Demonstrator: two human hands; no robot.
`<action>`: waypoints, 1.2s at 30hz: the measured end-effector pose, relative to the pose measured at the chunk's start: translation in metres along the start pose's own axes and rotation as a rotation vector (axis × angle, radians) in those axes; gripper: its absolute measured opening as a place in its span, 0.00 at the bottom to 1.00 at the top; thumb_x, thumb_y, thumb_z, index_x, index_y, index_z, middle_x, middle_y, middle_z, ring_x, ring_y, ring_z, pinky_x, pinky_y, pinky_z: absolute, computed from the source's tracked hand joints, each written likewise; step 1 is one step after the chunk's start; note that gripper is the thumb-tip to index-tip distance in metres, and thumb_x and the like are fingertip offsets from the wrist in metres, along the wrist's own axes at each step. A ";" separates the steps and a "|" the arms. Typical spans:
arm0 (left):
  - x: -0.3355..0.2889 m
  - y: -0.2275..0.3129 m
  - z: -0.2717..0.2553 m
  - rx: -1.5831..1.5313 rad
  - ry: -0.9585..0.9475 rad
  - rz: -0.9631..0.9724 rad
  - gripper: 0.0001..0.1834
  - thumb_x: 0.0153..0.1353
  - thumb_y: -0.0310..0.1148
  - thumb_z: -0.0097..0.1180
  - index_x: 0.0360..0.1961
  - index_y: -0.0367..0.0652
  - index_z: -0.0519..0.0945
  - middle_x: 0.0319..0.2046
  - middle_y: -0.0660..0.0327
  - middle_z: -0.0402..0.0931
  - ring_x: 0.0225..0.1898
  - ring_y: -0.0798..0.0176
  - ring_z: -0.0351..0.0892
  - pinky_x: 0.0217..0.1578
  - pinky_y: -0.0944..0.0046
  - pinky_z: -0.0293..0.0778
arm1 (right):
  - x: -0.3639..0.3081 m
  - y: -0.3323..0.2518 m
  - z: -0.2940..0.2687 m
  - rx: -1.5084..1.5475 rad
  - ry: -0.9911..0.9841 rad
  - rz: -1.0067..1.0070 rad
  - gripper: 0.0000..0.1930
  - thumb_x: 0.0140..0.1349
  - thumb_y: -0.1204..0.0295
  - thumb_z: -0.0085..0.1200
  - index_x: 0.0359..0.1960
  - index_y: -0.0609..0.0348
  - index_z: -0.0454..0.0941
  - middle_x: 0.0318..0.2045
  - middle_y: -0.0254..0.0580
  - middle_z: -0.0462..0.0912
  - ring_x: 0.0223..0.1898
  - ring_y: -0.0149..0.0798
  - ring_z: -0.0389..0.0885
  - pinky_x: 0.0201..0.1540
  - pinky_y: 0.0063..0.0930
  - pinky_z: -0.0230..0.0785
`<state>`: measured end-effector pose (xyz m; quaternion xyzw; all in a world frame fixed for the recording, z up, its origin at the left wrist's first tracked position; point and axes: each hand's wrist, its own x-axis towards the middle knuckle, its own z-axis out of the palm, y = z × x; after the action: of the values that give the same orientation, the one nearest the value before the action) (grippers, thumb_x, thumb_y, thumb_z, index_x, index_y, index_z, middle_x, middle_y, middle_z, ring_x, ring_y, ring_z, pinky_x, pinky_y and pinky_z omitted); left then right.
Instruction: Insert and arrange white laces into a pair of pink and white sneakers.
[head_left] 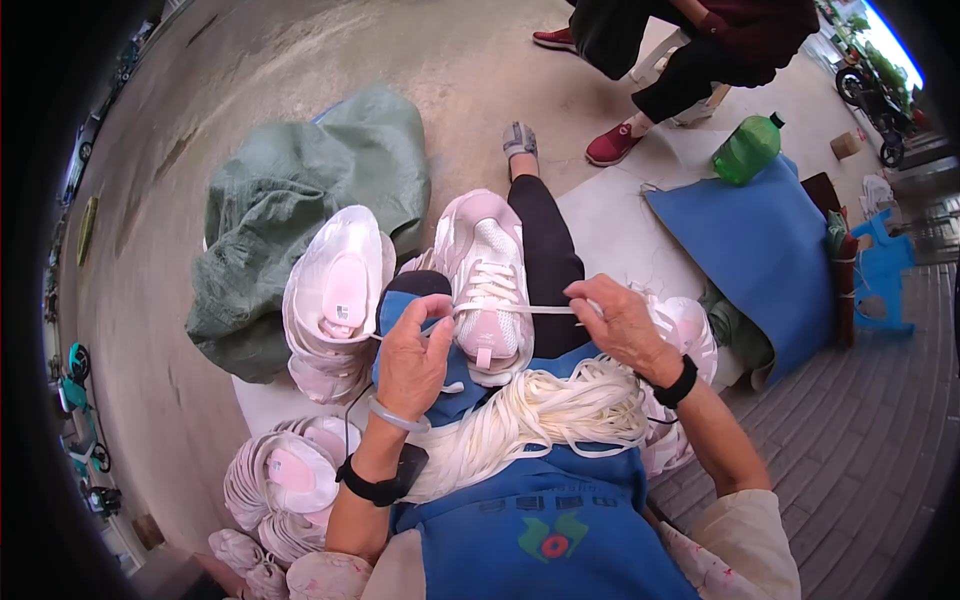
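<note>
A pink and white sneaker (488, 280) rests on my lap, toe pointing away. My left hand (412, 357) pinches one end of a white shoelace (520, 309) beside the shoe. My right hand (622, 322) pinches the other end, and the lace is stretched taut across the shoe's tongue. A thick bundle of white shoelaces (545, 412) lies over my blue apron (545, 520), just below both hands.
A stack of pink sneakers (335, 300) stands at my left, with more piled lower left (280, 480). A green sack (300, 190) lies behind them. A blue mat (760, 250) and green jug (746, 150) sit at right. Another person's legs (680, 70) are ahead.
</note>
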<state>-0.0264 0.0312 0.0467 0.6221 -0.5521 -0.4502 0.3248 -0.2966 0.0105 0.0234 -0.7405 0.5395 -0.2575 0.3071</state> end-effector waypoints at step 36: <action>-0.003 -0.019 0.000 0.925 -0.249 0.387 0.09 0.64 0.33 0.45 0.34 0.40 0.74 0.30 0.46 0.75 0.27 0.40 0.75 0.30 0.48 0.72 | -0.011 -0.025 0.043 -0.179 -0.068 -0.094 0.15 0.59 0.61 0.53 0.40 0.58 0.70 0.26 0.49 0.78 0.29 0.53 0.80 0.30 0.46 0.72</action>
<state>-0.0185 0.0375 0.0301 0.5288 -0.8329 -0.1613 0.0252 -0.2534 0.0345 0.0120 -0.7978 0.5142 -0.1973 0.2454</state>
